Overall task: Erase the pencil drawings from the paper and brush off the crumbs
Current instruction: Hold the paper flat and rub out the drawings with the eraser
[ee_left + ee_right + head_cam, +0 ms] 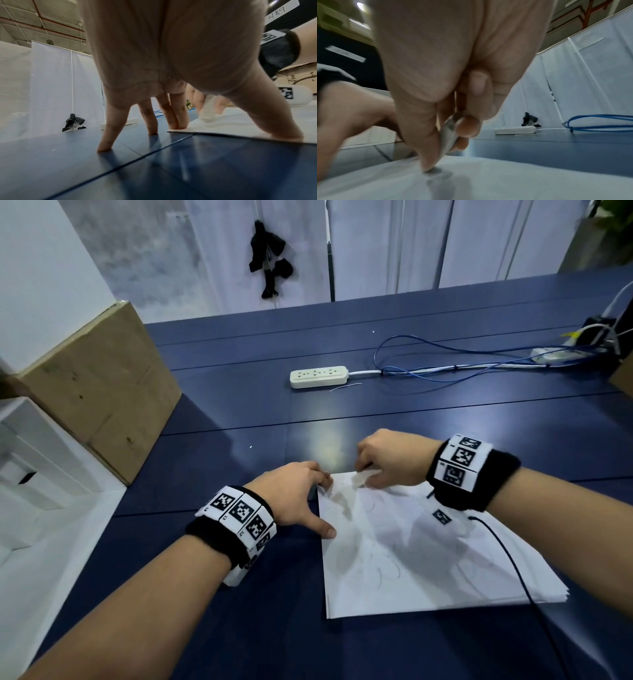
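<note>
A stack of white paper (411,559) lies on the dark blue table (239,611), with faint pencil curls (387,573) and small dark crumbs (337,505) near its far left corner. My left hand (308,501) presses down with spread straight fingers (176,116); thumb and two fingertips are on the paper's left edge (231,125), the others on the table. My right hand (368,474) pinches a white eraser (363,477) against the paper's far edge. The right wrist view shows the eraser (448,136) between thumb and fingers, its tip on the paper (488,180) over a grey smudge.
A white power strip (318,376) and blue cables (445,361) lie farther back on the table. A cardboard box (99,392) stands at the left edge beside white shelving (34,457). A thin black cable (507,556) crosses the paper's right side.
</note>
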Tool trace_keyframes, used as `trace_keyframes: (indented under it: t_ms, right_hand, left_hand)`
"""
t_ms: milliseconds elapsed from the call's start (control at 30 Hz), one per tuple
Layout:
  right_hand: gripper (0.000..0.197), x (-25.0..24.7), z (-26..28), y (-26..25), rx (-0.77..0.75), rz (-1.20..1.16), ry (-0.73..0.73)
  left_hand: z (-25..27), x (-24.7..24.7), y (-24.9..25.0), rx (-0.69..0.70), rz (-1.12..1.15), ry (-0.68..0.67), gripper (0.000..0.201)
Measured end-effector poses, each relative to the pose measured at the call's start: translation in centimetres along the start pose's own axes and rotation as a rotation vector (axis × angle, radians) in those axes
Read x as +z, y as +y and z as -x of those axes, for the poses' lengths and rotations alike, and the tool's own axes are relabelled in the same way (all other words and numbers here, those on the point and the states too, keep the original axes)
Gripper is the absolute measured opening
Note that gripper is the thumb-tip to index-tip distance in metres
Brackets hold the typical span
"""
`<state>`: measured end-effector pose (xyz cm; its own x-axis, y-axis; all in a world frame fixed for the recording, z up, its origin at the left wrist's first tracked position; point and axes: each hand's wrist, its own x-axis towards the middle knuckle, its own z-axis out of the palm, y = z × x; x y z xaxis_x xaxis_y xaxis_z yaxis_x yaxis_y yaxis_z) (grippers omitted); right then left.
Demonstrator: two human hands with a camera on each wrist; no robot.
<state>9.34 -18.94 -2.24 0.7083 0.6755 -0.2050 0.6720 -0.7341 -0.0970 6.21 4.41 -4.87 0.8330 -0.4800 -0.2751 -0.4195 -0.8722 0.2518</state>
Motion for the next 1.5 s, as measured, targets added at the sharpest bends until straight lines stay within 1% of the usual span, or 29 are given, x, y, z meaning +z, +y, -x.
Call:
trace_keyframes:
  t_ms: [67, 100, 133, 167, 267, 333, 367, 433, 500, 533, 567, 600, 700, 767, 833, 900, 967, 1000, 1033, 1100, 1167, 1200, 1233, 1300, 1367, 1400, 1433, 1467, 1500]
  right_hand:
    - [0.022, 0.3, 1.4, -0.8, -0.134, -0.021, -0.066]
    - [0.023, 0.2, 1.9, -1.1, -0.166, -0.033, -0.125]
    - [0.025, 0.1, 2.0, -1.2, -0.169, -0.044, -0.171]
    - [0.026, -0.1, 1.8, -1.2, -0.150, -0.050, -0.177]
    - [0.021, -0.3, -0.3, -0.2, 0.002, 0.001, -0.049]
    - [0.019, -0.4, -0.9, 0.3, 0.074, 0.012, -0.004]
    - [0.020, -0.2, -0.8, 0.2, 0.064, 0.020, 0.002]
    - [0.021, 0.2, 0.3, -0.5, -0.042, 0.021, -0.014]
    - [0.022, 0.3, 2.0, -1.5, -0.158, -0.019, -0.111]
    - [0.025, 0.2, 2.4, -1.8, -0.177, -0.032, -0.169]
    - [0.027, 0.1, 2.5, -1.9, -0.176, -0.046, -0.198]
    - [0.027, 0.0, 2.1, -1.8, -0.156, -0.054, -0.184]
    - [0.025, -0.7, 0.1, -0.6, -0.028, -0.011, -0.044]
    - [0.024, -0.7, -0.5, -0.1, 0.041, -0.014, -0.008]
    - [0.023, -0.3, 0.1, -0.5, 0.012, 0.000, -0.003]
    - [0.021, 0.2, 1.3, -1.4, -0.108, -0.018, -0.020]
    - [0.024, 0.4, 2.4, -2.3, -0.183, -0.051, -0.128]
    - [0.025, 0.3, 2.4, -2.4, -0.186, -0.062, -0.165]
    - [0.026, 0.2, 2.1, -2.3, -0.178, -0.069, -0.158]
    - [0.024, -0.1, 0.8, -1.4, -0.110, -0.048, -0.081]
    - [0.022, -0.4, -0.1, -0.4, -0.006, -0.030, 0.004]
    - [0.022, -0.4, -0.3, 0.0, 0.030, -0.035, 0.024]
    - [0.022, -0.2, -0.3, 0.2, 0.030, -0.037, 0.036]
    - [0.021, 0.1, 0.7, -0.2, -0.049, -0.042, 0.009]
    - [0.024, 0.2, 1.9, -0.9, -0.145, -0.087, -0.108]
    - [0.026, 0.2, 2.2, -1.1, -0.156, -0.109, -0.167]
    - [0.027, 0.2, 2.2, -1.1, -0.155, -0.120, -0.186]
    - [0.027, 0.1, 1.8, -0.9, -0.138, -0.113, -0.161]
    - [0.025, 0.0, 1.2, -0.5, -0.109, -0.089, -0.105]
  left_hand:
    - [0.0, 0.0, 0.1, 0.004, -0.006, -0.007, 0.111]
    - [0.0, -0.1, 0.2, 0.007, -0.005, -0.008, 0.113]
    - [0.0, -0.1, 0.2, 0.009, -0.001, -0.008, 0.114]
    - [0.0, -0.2, 0.3, 0.012, 0.002, -0.010, 0.113]
    - [0.1, -0.2, 0.3, 0.018, 0.001, -0.005, 0.107]
    - [0.2, -0.2, 0.3, 0.016, 0.004, -0.005, 0.103]
    - [0.2, -0.1, 0.3, 0.015, 0.005, -0.001, 0.103]
    - [0.2, -0.1, 0.3, 0.014, 0.005, 0.004, 0.107]
    - [0.1, -0.1, 0.3, 0.011, 0.010, 0.000, 0.112]
    - [0.1, -0.1, 0.4, 0.011, 0.011, -0.003, 0.114]
    - [0.1, -0.2, 0.4, 0.014, 0.006, -0.008, 0.114]
    - [0.0, -0.3, 0.5, 0.017, -0.001, -0.012, 0.113]
    - [0.1, -0.3, 0.5, 0.019, -0.004, -0.011, 0.105]
    - [0.1, -0.3, 0.4, 0.016, 0.000, -0.003, 0.102]
    - [0.0, -0.2, 0.3, 0.018, -0.007, -0.001, 0.105]
    - [0.0, -0.3, 0.4, 0.020, -0.011, -0.005, 0.111]
    - [0.0, -0.3, 0.4, 0.021, -0.005, -0.002, 0.114]
    - [0.0, -0.3, 0.5, 0.021, -0.005, -0.005, 0.114]
    - [0.0, -0.3, 0.5, 0.022, -0.007, -0.007, 0.113]
    - [0.0, -0.3, 0.5, 0.019, -0.010, -0.006, 0.107]
    - [-0.1, -0.2, 0.3, 0.014, -0.007, 0.001, 0.100]
    - [-0.1, -0.2, 0.3, 0.010, -0.002, 0.002, 0.098]
    - [-0.1, -0.1, 0.2, 0.009, 0.001, 0.006, 0.099]
    - [-0.1, -0.1, 0.2, 0.011, -0.005, 0.006, 0.105]
    - [-0.1, -0.1, 0.2, 0.013, -0.005, -0.002, 0.108]
    - [-0.1, -0.1, 0.2, 0.011, -0.001, -0.007, 0.108]
    - [-0.1, -0.2, 0.3, 0.010, 0.003, -0.011, 0.108]
    - [-0.1, -0.2, 0.3, 0.012, 0.004, -0.013, 0.108]
    - [-0.2, -0.2, 0.3, 0.014, 0.003, -0.011, 0.106]
